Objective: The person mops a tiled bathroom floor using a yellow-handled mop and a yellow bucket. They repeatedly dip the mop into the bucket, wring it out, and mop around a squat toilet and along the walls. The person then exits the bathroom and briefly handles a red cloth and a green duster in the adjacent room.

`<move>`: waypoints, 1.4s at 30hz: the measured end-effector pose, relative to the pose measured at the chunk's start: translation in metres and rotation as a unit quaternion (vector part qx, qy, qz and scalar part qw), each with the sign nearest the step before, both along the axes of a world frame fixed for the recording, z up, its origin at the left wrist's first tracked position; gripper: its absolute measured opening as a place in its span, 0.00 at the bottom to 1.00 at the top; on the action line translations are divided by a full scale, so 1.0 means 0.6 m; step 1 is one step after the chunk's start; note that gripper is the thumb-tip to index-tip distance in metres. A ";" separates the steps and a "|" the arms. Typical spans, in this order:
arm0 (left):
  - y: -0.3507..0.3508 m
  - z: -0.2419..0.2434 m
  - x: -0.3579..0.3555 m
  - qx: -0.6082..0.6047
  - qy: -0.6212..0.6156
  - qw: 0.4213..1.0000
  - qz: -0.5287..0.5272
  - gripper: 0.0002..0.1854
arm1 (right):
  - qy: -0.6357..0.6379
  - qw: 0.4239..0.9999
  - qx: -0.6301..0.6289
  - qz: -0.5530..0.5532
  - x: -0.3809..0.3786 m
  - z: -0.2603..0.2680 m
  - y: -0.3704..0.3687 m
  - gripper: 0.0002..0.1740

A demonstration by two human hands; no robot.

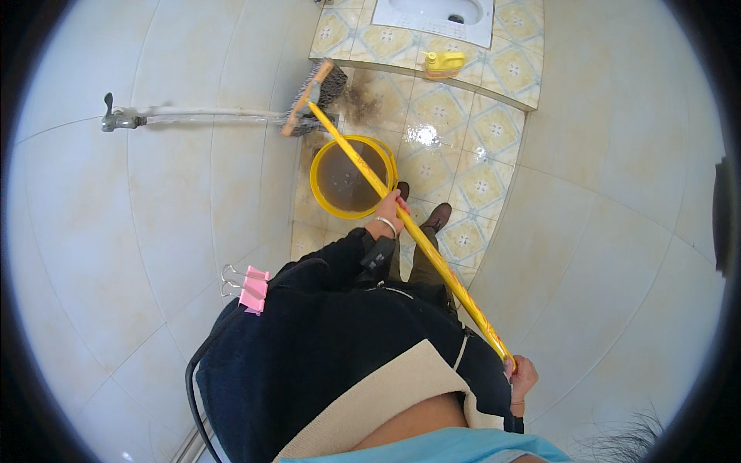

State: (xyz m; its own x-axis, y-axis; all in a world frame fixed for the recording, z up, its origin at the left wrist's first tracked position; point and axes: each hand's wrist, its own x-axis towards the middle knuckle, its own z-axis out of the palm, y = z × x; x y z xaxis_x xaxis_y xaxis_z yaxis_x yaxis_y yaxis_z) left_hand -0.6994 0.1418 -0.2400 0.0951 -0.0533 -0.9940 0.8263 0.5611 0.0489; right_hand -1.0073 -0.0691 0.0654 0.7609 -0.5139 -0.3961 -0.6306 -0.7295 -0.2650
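A mop with a long yellow handle (425, 246) slants across my front from upper left to lower right. My left hand (391, 214), a bracelet at its wrist, is closed around the middle of the handle. At its near end, beside my right hip, my right hand (523, 375) grips it. The mop head (307, 101), grey strands under an orange bar, is tilted near the left wall, beyond the bucket. A yellow bucket (314, 184) of murky grey-brown water stands by my feet, and the handle passes over it.
A tap (123, 120) projects from the left wall, with a pale hose or pipe (214, 114) running toward the mop head. Dark dirty water wets the tiled floor (431, 118). Ahead, a raised step holds a squat toilet (431, 26) and a yellow jug (444, 63). Tiled walls flank me.
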 end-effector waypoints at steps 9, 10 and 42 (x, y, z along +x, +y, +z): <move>0.002 -0.127 0.081 -0.155 0.006 0.987 -0.036 0.10 | -0.013 0.994 0.008 0.109 0.291 -0.031 0.069 0.14; 0.006 -0.142 0.094 -0.168 0.014 0.984 -0.051 0.10 | -0.031 0.995 -0.006 0.096 0.300 -0.029 0.072 0.14; -0.028 -0.006 -0.010 -0.034 0.015 0.997 -0.061 0.08 | 0.010 0.993 0.096 0.068 0.088 -0.060 -0.009 0.14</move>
State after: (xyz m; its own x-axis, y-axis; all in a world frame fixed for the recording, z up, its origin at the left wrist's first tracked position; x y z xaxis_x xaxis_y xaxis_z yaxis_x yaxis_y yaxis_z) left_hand -0.7053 0.1250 -0.2434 0.0535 -0.1309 -0.9899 0.8891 0.4575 -0.0124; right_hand -0.9547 -0.0743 0.0294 0.8087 -0.3205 -0.4932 -0.5364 -0.7458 -0.3950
